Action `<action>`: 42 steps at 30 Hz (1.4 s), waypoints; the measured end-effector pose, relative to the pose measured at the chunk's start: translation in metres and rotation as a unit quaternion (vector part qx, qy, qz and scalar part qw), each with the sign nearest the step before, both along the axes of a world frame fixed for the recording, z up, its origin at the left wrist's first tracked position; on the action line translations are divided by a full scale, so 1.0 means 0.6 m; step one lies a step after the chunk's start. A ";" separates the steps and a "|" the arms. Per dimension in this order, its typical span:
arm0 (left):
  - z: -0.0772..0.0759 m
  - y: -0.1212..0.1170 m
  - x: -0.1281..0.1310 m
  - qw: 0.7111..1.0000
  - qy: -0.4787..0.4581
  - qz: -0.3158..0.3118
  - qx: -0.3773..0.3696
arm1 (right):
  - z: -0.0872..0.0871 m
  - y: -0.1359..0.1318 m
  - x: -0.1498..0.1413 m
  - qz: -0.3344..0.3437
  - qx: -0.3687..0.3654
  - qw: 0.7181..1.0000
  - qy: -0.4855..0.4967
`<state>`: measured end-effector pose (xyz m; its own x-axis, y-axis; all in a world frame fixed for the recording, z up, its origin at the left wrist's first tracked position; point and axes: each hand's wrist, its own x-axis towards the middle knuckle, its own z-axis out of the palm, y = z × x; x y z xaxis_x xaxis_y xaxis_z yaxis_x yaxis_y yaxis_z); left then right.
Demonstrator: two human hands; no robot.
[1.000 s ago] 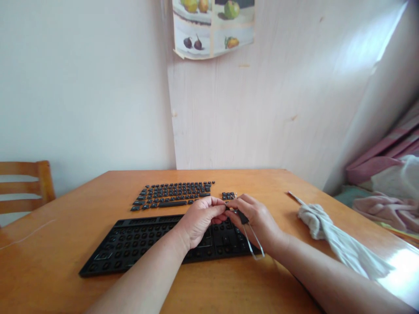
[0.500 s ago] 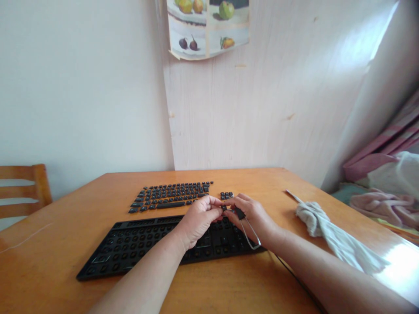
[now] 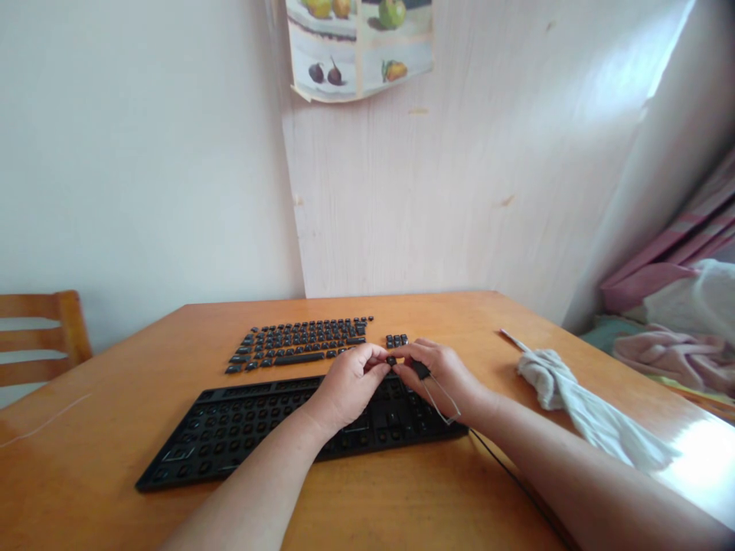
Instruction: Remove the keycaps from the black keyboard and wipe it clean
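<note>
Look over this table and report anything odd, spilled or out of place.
The keyboard looks largely stripped: loose keycaps lie in rows behind it instead of on it. The neat rows suggest this is deliberate, not damage. Nothing looks spilled.

Open table [image 3: 109, 428] left of keyboard [image 3: 246, 421]; keycap rows [image 3: 310, 337] block beyond, cloth [image 3: 586, 409] rightward.

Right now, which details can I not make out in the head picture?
Head view:
Markings on the loose keycaps: too small.
Part of the keyboard: hidden by the left hand.
Part of the wire tool: covered by the right hand.
Top of the wall picture: cut off by upper edge.
Rest of the cable: cut off by bottom edge.
</note>
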<state>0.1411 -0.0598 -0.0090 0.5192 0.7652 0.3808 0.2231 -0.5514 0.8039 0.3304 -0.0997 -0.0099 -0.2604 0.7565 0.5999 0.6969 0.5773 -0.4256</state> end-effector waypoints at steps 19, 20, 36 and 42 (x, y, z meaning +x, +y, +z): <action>0.002 0.017 -0.015 0.990 0.070 0.086 0.085 | 0.019 0.012 0.018 -0.061 -0.006 0.996 0.071; 0.004 0.018 -0.016 0.988 0.078 0.094 0.089 | 0.023 0.012 0.022 -0.068 -0.001 0.994 0.085; -0.008 0.119 0.029 0.969 0.208 0.128 0.043 | 0.020 0.042 0.042 -0.144 0.025 0.972 0.183; -0.028 0.138 0.040 0.961 0.234 0.145 0.017 | 0.027 0.039 0.040 -0.132 0.095 0.968 0.190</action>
